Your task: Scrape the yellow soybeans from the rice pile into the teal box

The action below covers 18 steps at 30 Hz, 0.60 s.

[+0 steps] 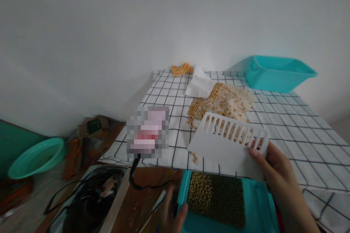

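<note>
My right hand (276, 174) grips a white slotted plastic scraper (224, 145) by its right end, holding it over the table's front edge. Behind it a pile of soybeans mixed with rice (221, 103) lies on the checked tablecloth (300, 127). Below the table edge a teal tray (259, 207) holds soybeans and green beans (216, 198). My left hand (173, 214) grasps that tray's left rim, thumb over the edge.
A teal basin (279, 72) stands at the table's back right, beside a white tissue (199, 83) and an orange cloth (182, 69). A blurred-out object (147, 131) with a black cable sits at the table's left edge. A teal bowl (37, 156) and clutter lie on the floor at left.
</note>
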Motion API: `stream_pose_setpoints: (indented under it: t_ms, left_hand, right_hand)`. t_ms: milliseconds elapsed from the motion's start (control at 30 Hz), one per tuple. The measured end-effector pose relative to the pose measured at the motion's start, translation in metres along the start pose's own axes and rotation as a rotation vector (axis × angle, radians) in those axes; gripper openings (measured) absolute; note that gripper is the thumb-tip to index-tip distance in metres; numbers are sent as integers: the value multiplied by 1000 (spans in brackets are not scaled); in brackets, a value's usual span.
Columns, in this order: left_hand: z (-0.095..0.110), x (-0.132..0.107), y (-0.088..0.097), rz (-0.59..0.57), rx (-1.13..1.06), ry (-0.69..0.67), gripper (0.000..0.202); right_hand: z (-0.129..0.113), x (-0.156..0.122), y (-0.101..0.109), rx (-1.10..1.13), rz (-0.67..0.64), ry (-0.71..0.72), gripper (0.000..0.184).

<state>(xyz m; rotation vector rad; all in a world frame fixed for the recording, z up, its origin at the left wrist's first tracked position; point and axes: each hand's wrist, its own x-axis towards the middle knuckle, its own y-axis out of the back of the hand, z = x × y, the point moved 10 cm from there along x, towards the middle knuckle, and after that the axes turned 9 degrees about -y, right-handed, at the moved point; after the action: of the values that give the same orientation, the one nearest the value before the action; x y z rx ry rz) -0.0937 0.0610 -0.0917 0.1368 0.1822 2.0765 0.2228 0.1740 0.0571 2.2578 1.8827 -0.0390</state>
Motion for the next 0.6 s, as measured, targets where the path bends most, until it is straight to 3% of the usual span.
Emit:
stream_pose_setpoints:
  t_ms: [133,267,367,467,600]
  left_hand:
    - [-6,1,8,82,-190,175,43]
    - [-12,0,30,259,-232,264,40]
    - [-12,-3,33,333,-300,310,41]
    - [-5,-2,30,335,-342,304,38]
    - [-4,1,27,245,-248,287,37]
  right_hand:
    - [-2,1,1,10,9,22,32]
    - [-2,0,-2,33,-29,9,34]
    - [0,-2,-5,65,-69,-24,36]
    - [6,-4,-3,98,-66,-69,37]
    - [17,-2,13,202,69,-111,36]
